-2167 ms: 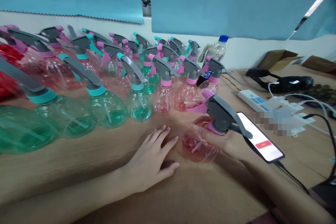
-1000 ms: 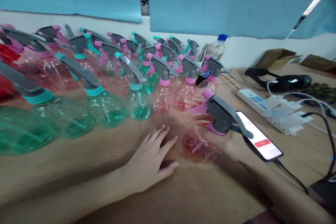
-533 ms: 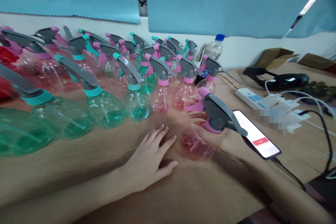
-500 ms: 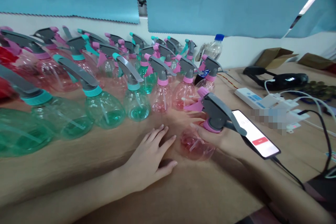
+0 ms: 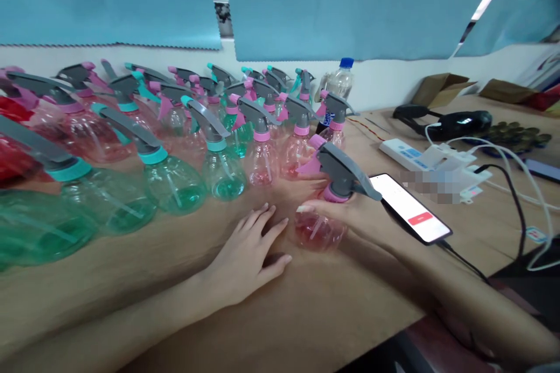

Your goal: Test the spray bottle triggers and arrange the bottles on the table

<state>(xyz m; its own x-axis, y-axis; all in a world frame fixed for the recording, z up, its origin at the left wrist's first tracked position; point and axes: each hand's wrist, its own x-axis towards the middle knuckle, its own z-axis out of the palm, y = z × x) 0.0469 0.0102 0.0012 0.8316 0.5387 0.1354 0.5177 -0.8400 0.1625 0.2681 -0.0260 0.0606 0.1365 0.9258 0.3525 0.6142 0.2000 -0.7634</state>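
From the left, green spray bottles point(image 5: 175, 183) line the table point(image 5: 306, 315), and here's the left hand point(image 5: 238, 253), palm down in front of them, fingers spread wide! Just beside it, the pink spray bottle point(image 5: 321, 234) stands near the table's front edge, the right hand point(image 5: 339, 214) wrapped around it below the collar, and right of that lies a lit phone point(image 5: 406, 204), then a white power strip point(image 5: 400, 153).

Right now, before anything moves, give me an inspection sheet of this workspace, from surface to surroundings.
Surface: flat brown tabletop.
Job's things: clear pink plastic spray bottle with grey-and-pink trigger head.
Clutter: many pink and green plastic spray bottles; lit black-edged phone.
Hands: left hand palm down, holding nothing; right hand around the pink bottle.
Cables: black cable at the phone; others at the white power strip.
Surroundings: blue zigzag-edged hangings, white wall.
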